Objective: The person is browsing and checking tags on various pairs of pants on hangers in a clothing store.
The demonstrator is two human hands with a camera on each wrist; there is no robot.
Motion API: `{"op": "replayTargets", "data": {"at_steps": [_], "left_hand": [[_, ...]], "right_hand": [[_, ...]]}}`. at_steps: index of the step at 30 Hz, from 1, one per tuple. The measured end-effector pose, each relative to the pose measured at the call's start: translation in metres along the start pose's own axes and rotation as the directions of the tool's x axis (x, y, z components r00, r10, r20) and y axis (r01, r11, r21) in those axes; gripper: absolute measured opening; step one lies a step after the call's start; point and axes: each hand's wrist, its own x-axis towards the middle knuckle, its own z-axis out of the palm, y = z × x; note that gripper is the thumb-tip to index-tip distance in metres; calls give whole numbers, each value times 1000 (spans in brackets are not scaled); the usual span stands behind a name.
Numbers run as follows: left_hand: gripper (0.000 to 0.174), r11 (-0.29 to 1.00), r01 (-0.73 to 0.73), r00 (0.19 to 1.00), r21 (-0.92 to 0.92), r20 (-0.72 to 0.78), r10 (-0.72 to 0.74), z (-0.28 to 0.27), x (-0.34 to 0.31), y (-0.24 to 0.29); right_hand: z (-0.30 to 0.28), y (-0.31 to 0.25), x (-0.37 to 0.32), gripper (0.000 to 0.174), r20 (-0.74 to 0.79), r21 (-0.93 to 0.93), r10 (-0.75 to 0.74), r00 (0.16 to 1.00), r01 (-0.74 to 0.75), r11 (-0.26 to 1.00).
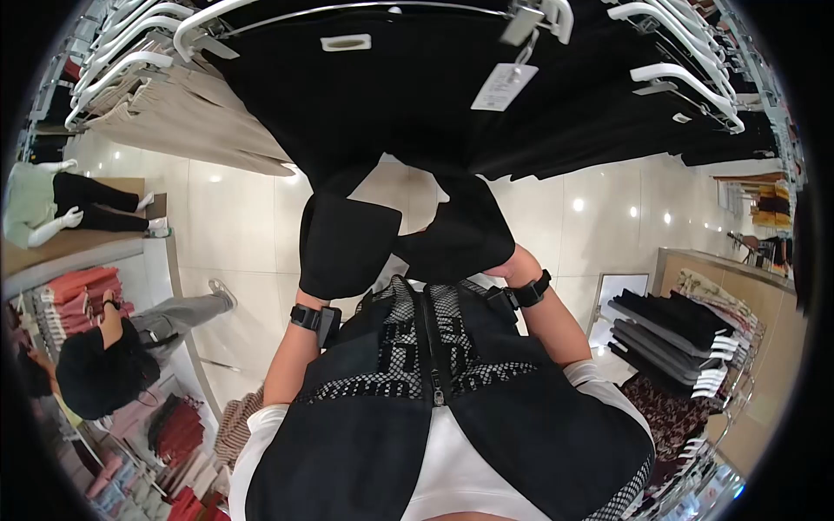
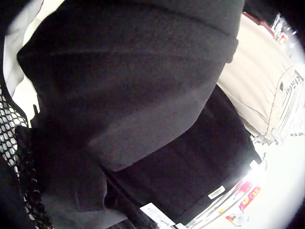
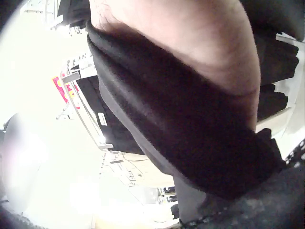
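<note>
Black trousers (image 1: 347, 104) hang from a white clip hanger (image 1: 187, 35) in front of me, with a paper tag (image 1: 504, 87) near the top. Their two legs come down toward my chest. The leg on the left (image 1: 347, 247) drapes over my left hand and hides it down to the wristband (image 1: 314, 319). My right hand (image 1: 519, 265) is partly under the other leg (image 1: 460, 234); its back edge shows, the fingers are covered. Dark cloth (image 2: 128, 86) fills the left wrist view. In the right wrist view, fabric (image 3: 181, 124) lies against the bare skin of my right hand (image 3: 190, 38).
Beige trousers (image 1: 191, 113) hang to the left, more black trousers (image 1: 599, 104) to the right. A mannequin (image 1: 65, 200), a person in a black top (image 1: 104, 365) and folded red clothes (image 1: 82, 291) are at left. Dark garments (image 1: 669, 334) on hangers stand at right.
</note>
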Motion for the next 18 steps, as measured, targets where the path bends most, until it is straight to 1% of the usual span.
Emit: {"op": "replayTargets", "data": {"at_steps": [1,4,7,8,10,13,18], "left_hand": [[39,999,21,997,24,-80,-19,8,-2,11],[39,998,52,995,40,-84,-48,20,2,35],[40,995,87,993,47,-86,-83,25,-2,54],[40,994,101,991,52,-90,-96,25,-4,59],[40,989,123,988,77,-103,-115,21,-9,67],[40,983,141,985,115,-114,-128,14,-16,74],[41,980,146,984,137,-124,-129,10,-29,70]], "right_hand": [[-9,-7,-5,40,24,-9,9,1000,-9,1000],[-20,-34,-20,39,-4,-59,65,998,-65,996],[-37,-42,-23,39,66,-24,97,993,-96,995],[-38,-43,-25,39,79,21,102,992,-104,994],[-32,-47,-24,39,116,106,102,988,-114,988],[-36,-42,-13,38,95,54,132,987,-137,989],[-29,-33,3,40,205,114,156,966,-182,977]]}}
